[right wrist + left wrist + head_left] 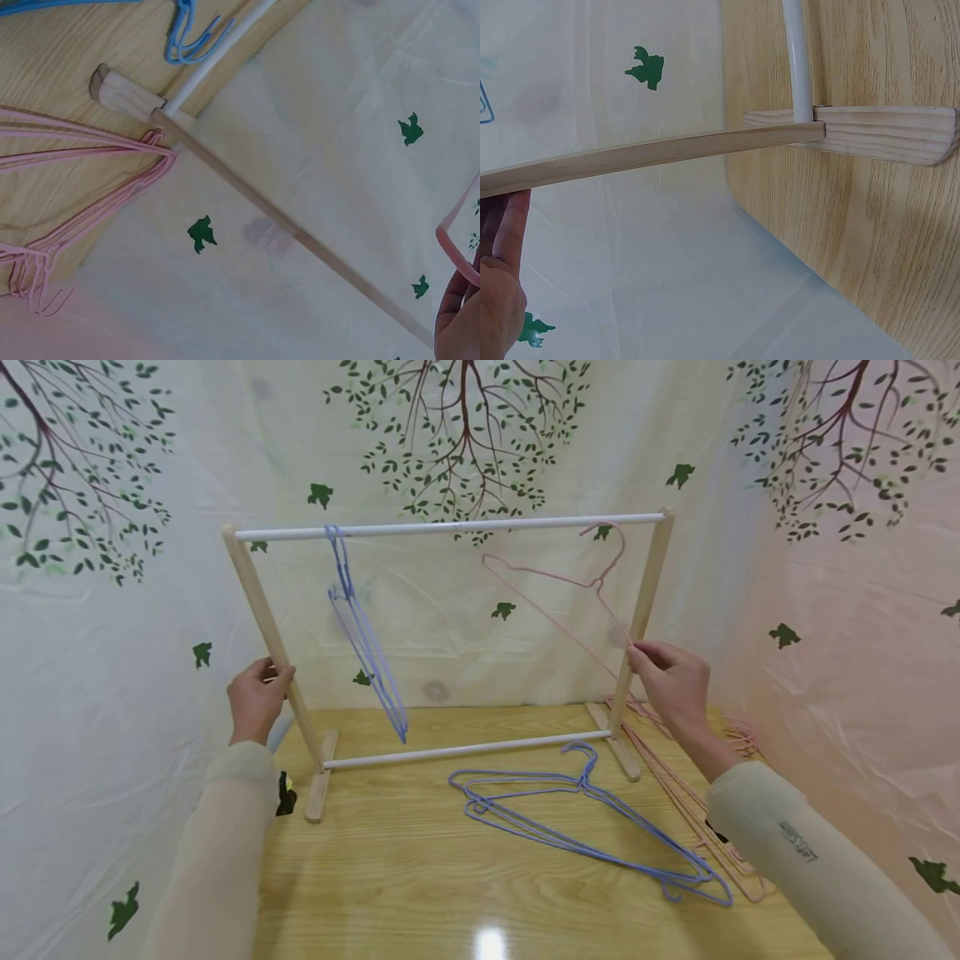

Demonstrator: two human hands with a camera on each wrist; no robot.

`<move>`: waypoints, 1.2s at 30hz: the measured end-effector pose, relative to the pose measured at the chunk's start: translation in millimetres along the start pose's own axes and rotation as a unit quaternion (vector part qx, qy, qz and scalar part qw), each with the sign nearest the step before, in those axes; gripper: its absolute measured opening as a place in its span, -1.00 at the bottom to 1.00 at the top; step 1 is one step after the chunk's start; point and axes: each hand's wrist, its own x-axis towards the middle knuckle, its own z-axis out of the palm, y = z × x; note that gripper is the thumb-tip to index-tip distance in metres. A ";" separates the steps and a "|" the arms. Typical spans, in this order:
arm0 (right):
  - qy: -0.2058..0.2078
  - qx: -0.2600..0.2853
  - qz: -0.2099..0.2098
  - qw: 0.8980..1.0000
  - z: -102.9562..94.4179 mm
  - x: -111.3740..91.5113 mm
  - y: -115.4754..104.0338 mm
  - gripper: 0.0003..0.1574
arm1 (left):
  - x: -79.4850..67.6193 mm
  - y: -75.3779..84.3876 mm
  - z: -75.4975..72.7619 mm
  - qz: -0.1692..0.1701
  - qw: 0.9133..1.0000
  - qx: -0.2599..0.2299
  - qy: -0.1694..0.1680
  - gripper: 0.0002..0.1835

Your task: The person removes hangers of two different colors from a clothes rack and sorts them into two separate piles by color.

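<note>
In the head view, a clothes rack [450,529] with wooden posts and white rods stands on the table. My left hand [258,693] holds its left post [645,152], fingers at the wood. With my right hand [671,681] I pinch a pink hanger [553,578] at its lower corner, beside the right post [262,202]. Its hook is close to the top rod; whether they touch I cannot tell. Blue hangers [375,652] hang together near the rod's left end. The right wrist view shows only the corner of the held hanger [451,244] by my fingers.
Several blue hangers [555,839] lie overlapping on the wooden table [390,877], in front of the rack. A pile of pink hangers [675,789] lies at the right, partly behind my right arm. Patterned cloth [420,635] surrounds the table at the back and sides.
</note>
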 end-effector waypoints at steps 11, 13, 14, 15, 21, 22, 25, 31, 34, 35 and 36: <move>0.046 -0.001 0.026 0.999 -28.2 -13.0 20.9 -0.69 | 0.3 -0.4 0.0 -0.003 1.000 0.006 0.001 -0.50; 0.056 0.003 0.035 0.998 -34.3 -16.4 24.1 -0.68 | -0.5 0.0 -0.3 -0.005 1.000 0.007 0.002 -0.49; 0.059 0.003 0.041 0.997 -37.7 -18.8 25.0 -0.67 | -0.9 0.2 -0.5 -0.006 1.000 0.007 0.002 -0.49; 0.063 0.005 0.046 0.997 -41.1 -20.9 26.6 -0.66 | -1.5 0.5 -0.7 -0.007 1.000 0.007 0.002 -0.49; 0.087 0.007 0.059 0.994 -61.8 -32.5 32.7 -0.67 | -4.8 2.7 -2.0 -0.008 1.000 0.013 0.003 -0.49; 0.093 0.010 0.059 0.994 -65.1 -34.2 33.3 -0.68 | -4.8 3.1 -2.1 -0.007 1.000 0.014 0.004 -0.49; 0.112 0.019 0.058 0.992 -74.2 -39.0 36.8 -0.71 | -5.1 3.9 -2.3 -0.010 1.000 0.011 0.002 -0.48; 0.161 0.043 0.044 0.985 -91.1 -48.2 47.6 -0.73 | -5.5 3.8 -3.0 -0.014 1.000 0.007 -0.005 -0.45; 0.184 0.060 0.043 0.980 -99.7 -51.5 52.0 -0.74 | -5.5 3.5 -3.1 -0.010 1.000 0.010 -0.006 -0.45; 0.191 0.057 0.040 0.979 -102.4 -52.6 53.2 -0.74 | -5.4 3.5 -3.3 -0.007 1.000 0.010 -0.005 -0.45; 0.199 0.061 0.041 0.977 -105.3 -53.5 54.5 -0.74 | -5.2 3.3 -3.5 -0.005 1.000 0.011 -0.005 -0.45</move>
